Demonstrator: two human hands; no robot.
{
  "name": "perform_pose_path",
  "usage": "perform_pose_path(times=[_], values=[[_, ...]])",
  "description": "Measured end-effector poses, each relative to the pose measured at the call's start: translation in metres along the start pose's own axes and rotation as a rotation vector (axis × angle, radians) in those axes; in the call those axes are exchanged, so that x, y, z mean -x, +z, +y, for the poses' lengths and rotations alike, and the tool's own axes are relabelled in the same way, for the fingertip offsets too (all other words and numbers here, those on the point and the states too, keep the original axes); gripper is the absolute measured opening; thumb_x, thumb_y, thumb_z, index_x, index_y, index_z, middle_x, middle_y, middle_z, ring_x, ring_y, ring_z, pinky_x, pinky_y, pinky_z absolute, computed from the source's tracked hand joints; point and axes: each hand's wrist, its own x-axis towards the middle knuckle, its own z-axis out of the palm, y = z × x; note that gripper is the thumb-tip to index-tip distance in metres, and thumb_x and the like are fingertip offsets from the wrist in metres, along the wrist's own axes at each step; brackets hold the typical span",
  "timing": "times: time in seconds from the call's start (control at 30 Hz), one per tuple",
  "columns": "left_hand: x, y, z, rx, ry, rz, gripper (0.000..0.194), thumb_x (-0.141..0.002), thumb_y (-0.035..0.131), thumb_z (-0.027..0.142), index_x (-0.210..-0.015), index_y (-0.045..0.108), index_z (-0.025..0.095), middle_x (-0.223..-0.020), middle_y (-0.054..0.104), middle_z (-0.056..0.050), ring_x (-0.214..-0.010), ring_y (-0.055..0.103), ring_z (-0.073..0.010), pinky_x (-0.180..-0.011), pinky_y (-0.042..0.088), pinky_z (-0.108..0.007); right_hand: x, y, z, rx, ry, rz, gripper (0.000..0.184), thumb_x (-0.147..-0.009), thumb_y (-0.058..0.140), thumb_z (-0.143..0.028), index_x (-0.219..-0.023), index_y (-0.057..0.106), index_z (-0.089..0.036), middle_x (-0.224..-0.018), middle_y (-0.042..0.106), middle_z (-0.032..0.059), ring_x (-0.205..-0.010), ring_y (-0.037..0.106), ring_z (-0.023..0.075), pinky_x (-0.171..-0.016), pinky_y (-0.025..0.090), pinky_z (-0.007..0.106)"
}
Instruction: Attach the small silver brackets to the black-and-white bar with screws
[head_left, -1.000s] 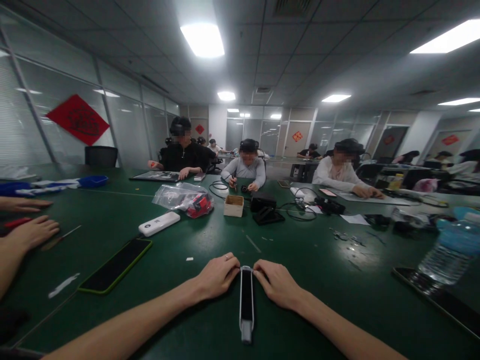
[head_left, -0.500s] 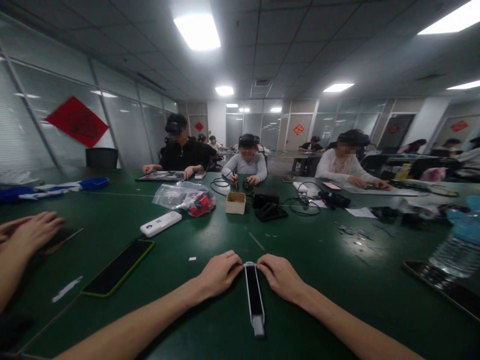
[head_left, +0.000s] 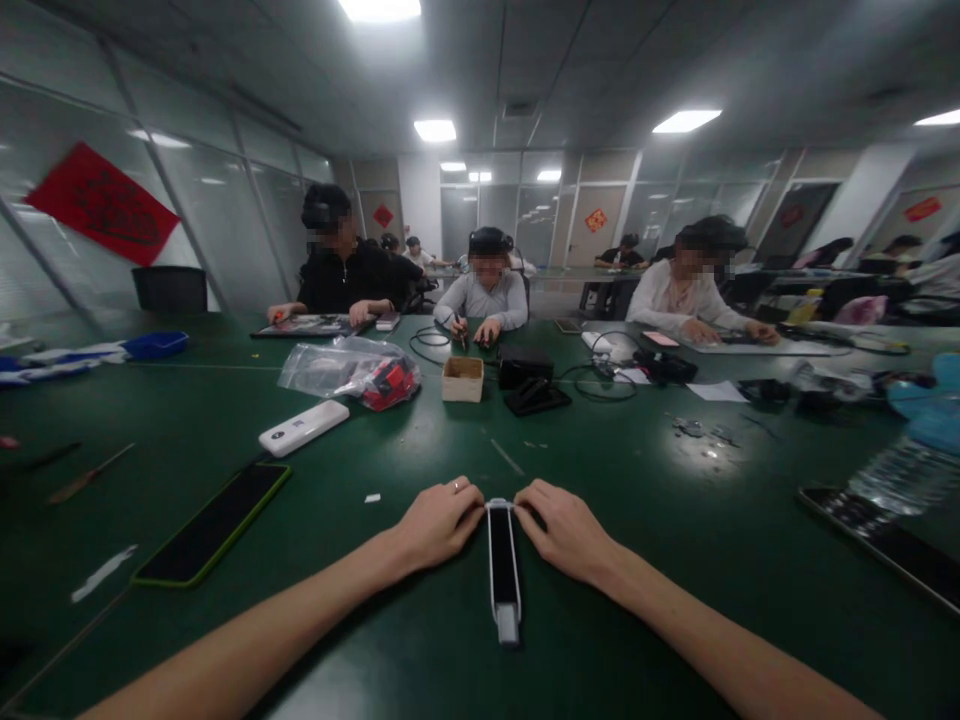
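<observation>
A long narrow object [head_left: 504, 560] with a black middle, a pale grey frame and a grey block at its near end lies on the green table [head_left: 420, 660] in front of me. My left hand [head_left: 441, 520] is closed, its thumb and fingertips at the left corner of the far end. Opposite it, my right hand [head_left: 564, 528] pinches the right corner of that same end. The fingertips hide the corners in part, and the object's exact kind cannot be made out.
To the left lie a green-edged phone [head_left: 214, 525], a white power bank [head_left: 304, 428] and a thin tool [head_left: 91, 474]. Ahead stand a small box [head_left: 462, 381] and a plastic bag [head_left: 352, 372]. A water bottle [head_left: 911, 460] and another phone [head_left: 881, 545] are at right. Several people sit beyond.
The view has shifted, so the scene sits higher in the picture. Another person's hands at the far left have gone from view. My hands keep their hold at the object's far end.
</observation>
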Motion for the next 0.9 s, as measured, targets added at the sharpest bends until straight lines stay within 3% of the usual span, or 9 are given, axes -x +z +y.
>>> perform_pose_path(times=[0.47,0.9], values=[[0.001,-0.001,-0.007,0.149,0.0,0.021,0.022,-0.095,0.04,0.027,-0.099,0.059,0.018,-0.093,0.06,-0.005,-0.08,0.059,-0.0144,-0.074,0.049,-0.026,-0.004,0.0,0.011,0.062,-0.095,0.021,0.022,-0.094,0.04,-0.022,-0.095,0.062,-0.015,-0.091,0.064,0.0075,-0.079,0.058,0.0163,-0.069,0.044,0.029],[-0.001,0.002,-0.014,0.144,-0.029,0.005,0.021,-0.094,0.042,0.028,-0.1,0.06,0.017,-0.094,0.06,-0.005,-0.079,0.06,-0.015,-0.072,0.048,-0.026,-0.009,0.001,0.003,-0.044,0.075,0.005,0.017,-0.09,0.046,-0.02,-0.092,0.062,-0.016,-0.089,0.062,0.0061,-0.078,0.056,0.0161,-0.068,0.044,0.029]])
